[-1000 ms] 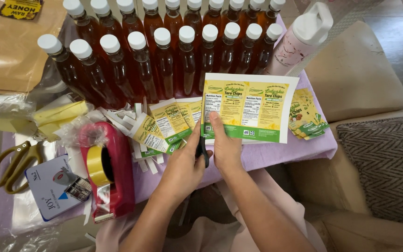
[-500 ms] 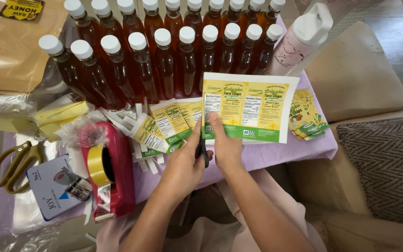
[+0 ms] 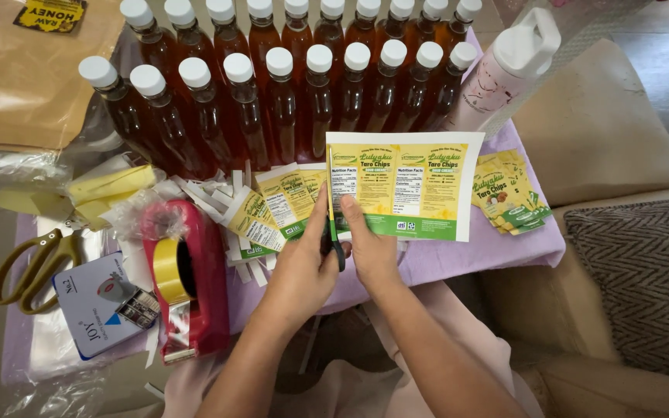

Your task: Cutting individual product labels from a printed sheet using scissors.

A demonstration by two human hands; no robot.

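My right hand (image 3: 372,249) pinches the lower left edge of a yellow and green label sheet (image 3: 420,186), held up over the table's front edge. My left hand (image 3: 303,267) is closed around small scissors (image 3: 333,224). Their blades stand upright in the sheet's left side, between two printed labels. Cut yellow labels (image 3: 276,205) lie fanned on the lilac tablecloth (image 3: 497,251) just left of my hands. Another small stack of cut labels (image 3: 505,193) lies to the right of the sheet.
Rows of amber bottles with white caps (image 3: 296,85) fill the back of the table. A pink and white jug (image 3: 505,66) stands at the right. On the left are a red tape dispenser (image 3: 187,279), yellow-handled scissors (image 3: 32,267), a small box (image 3: 102,302) and a brown paper bag (image 3: 25,70). White paper strips (image 3: 210,190) lie scattered.
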